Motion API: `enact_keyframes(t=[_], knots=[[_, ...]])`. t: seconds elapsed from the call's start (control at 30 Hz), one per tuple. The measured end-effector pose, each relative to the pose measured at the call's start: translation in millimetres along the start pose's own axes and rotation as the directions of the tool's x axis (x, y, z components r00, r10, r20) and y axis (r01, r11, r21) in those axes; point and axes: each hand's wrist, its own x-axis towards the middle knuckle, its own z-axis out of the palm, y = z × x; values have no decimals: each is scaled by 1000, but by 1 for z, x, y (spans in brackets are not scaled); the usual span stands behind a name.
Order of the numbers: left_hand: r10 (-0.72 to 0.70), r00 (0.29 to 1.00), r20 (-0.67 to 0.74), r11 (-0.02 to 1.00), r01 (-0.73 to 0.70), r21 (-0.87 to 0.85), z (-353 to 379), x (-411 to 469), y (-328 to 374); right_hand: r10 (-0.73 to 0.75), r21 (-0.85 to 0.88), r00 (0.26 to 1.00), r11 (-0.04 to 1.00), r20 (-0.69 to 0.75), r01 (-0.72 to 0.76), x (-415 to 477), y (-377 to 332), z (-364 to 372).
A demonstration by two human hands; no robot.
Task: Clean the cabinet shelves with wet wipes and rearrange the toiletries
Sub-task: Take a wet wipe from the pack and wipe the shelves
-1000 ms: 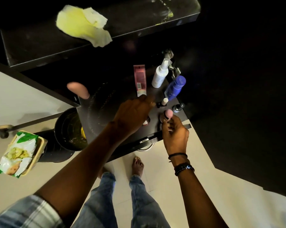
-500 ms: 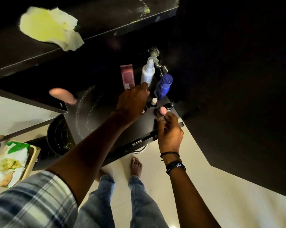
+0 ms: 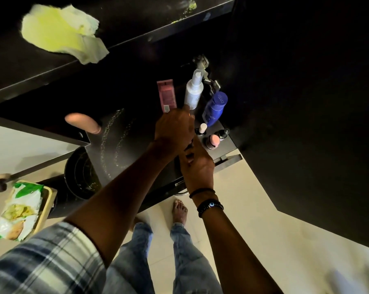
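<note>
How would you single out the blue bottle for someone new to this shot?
Start at the lower black shelf, then go to the toiletries clustered at its right end. The blue bottle stands just right of the white spray bottle; it is the only deep-blue container there.

Floor [image 3: 253, 209]: pale glossy tiles, brightest part of the scene.
Cabinet [image 3: 306, 102]: black, open, interior deep in shadow.
Door [image 3: 20, 149]: white panel at left.
Light: dim overall.
</note>
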Motion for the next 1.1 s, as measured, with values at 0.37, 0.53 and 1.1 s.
enact_keyframes(t=[0.37, 0.53, 1.1], knots=[[-76, 996, 41, 996, 78, -46, -1, 6, 5, 125, 73, 987, 990, -102, -118, 16, -10, 12], [-47, 998, 43, 995, 51, -84, -1, 7, 6, 137, 77, 984, 989, -117, -129, 15, -8, 12], [-37, 996, -83, 990, 26, -136, -13, -8, 0, 192, 28, 972, 981, -137, -190, 17, -7, 11]])
